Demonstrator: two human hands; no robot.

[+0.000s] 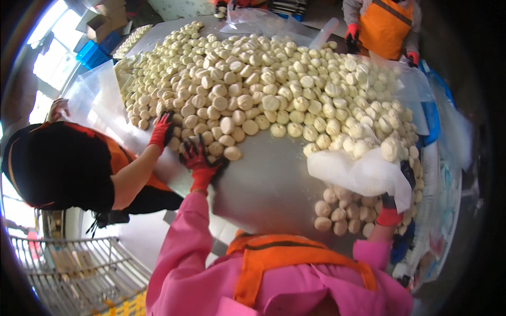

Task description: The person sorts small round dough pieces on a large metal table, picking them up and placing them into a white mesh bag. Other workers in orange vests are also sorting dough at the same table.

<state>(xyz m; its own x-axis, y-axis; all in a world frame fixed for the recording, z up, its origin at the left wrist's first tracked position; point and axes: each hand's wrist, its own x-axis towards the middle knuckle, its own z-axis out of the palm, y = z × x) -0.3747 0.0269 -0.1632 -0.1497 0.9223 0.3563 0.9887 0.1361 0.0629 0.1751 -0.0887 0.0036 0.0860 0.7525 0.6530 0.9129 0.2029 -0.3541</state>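
My left hand (201, 162), in a red and black work glove, lies with fingers apart at the near edge of a large heap of round pale dough pieces (245, 102). Its fingertips touch the nearest pieces. On the right, my right hand (391, 203), gloved alike, grips the edge of a translucent white plastic bag (355, 173). Part of that hand is hidden behind the plastic. More pale pieces rest against the bag's far side. A smaller group of browner-looking round pieces (346, 211) sits on the metal table (269, 173) just left of my right wrist.
At the left, a co-worker's gloved hand (163, 130) touches the heap. Another person in an orange apron (385, 29) stands across the table. Clear plastic sheeting (95, 94) edges the heap. Blue crates (93, 54) and cardboard boxes (104, 23) stand at the far left.
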